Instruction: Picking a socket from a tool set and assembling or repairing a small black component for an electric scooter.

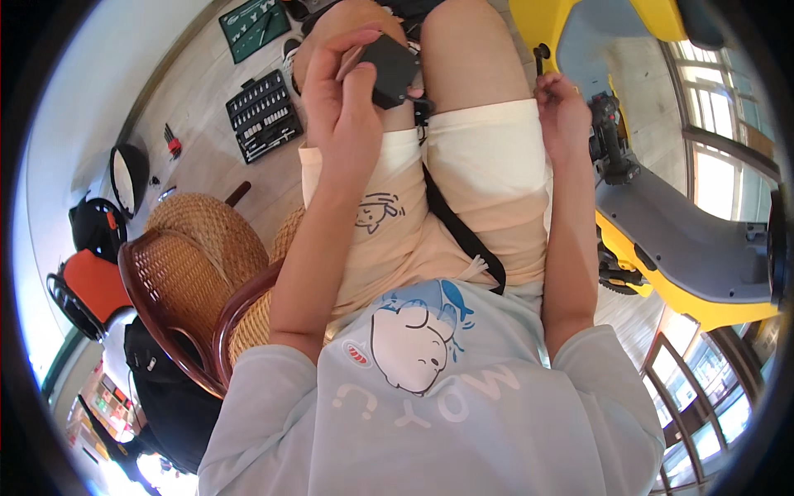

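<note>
Over my left knee, my left hand (346,87) is closed around a flat black block with cut corners (394,71). Its thumb lies along the near edge, with the fingers behind. What the block is cannot be told. My right hand (566,112) is beside my right knee, next to a yellow and grey vehicle body (678,231). Its fingers are curled together at the lower end of a short dark rod-like piece (541,59). The fingertips are partly hidden. A black cordless power tool (610,136) rests against the vehicle just right of that hand.
On the floor at left lie an open black socket set (265,114), a green tool tray (253,30) and a red-held hex key set (172,142). A woven rattan chair (194,240) stands by my left arm. Windows (719,165) line the right side.
</note>
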Tool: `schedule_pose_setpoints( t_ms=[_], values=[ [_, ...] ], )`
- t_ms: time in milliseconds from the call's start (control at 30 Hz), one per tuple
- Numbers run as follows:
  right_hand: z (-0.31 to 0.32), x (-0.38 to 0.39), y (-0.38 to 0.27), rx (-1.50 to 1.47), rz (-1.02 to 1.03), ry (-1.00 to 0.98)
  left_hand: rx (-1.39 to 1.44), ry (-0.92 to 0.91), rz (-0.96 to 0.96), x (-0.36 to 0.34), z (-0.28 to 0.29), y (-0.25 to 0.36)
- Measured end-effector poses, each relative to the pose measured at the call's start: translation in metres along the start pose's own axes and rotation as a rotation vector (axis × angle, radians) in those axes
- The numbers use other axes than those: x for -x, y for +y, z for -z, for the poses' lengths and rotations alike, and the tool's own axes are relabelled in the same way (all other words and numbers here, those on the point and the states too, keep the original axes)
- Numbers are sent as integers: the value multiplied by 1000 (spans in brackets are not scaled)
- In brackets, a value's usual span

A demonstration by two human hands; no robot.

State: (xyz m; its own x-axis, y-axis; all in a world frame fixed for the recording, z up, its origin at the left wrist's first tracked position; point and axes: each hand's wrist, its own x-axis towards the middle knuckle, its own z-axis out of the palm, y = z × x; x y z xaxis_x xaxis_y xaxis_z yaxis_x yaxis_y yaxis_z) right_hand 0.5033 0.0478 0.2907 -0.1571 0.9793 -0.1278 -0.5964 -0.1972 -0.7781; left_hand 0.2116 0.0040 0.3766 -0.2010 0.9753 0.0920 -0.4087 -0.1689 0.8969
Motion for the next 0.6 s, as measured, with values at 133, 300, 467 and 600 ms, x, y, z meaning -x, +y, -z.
schedule_pose_setpoints(
  t_ms=[133,300,467,600],
  values=[
    [-41,1,31,333,-528,448,62,-27,32,-1,0,-8],
    [-65,39,31,250,-587,305,1,-44,-41,-4,10,-18],
    [-64,68,0,149,-651,166,113,4,-1,-2,10,-7],
    [-32,69,-49,61,-677,66,170,3,12,0,10,-7]
  ],
)
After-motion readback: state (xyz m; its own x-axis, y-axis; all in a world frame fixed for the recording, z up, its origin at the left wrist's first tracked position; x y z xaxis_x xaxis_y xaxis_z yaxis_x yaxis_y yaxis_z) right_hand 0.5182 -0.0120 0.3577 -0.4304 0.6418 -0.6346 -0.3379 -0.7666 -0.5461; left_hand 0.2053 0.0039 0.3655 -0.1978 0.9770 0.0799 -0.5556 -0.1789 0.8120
